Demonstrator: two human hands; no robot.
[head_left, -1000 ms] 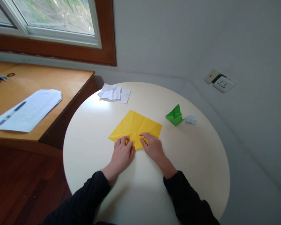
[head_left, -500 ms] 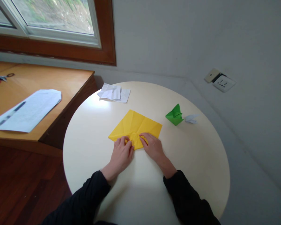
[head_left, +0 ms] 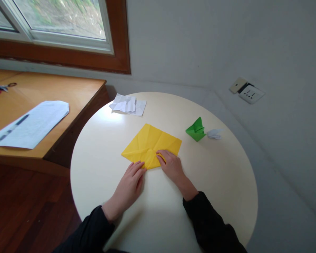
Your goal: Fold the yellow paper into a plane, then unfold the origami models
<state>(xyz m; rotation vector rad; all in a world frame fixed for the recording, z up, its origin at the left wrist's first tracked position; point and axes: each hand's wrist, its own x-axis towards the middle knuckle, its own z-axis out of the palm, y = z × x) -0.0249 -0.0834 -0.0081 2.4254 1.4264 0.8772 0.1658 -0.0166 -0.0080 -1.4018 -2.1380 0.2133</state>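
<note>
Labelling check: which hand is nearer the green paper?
Right. The right hand is on the yellow paper, in front and left of the green paper; the left hand, farther left, touches the yellow paper's near edge.

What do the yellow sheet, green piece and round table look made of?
Yellow sheet: matte paper, by its crease lines. Green piece: likely paper too, with crisp folds. Round table: smooth, pale, slightly glossy top, perhaps laminate; light glares off it.

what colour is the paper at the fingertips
Yellow paper, best seen in the head view.
</note>
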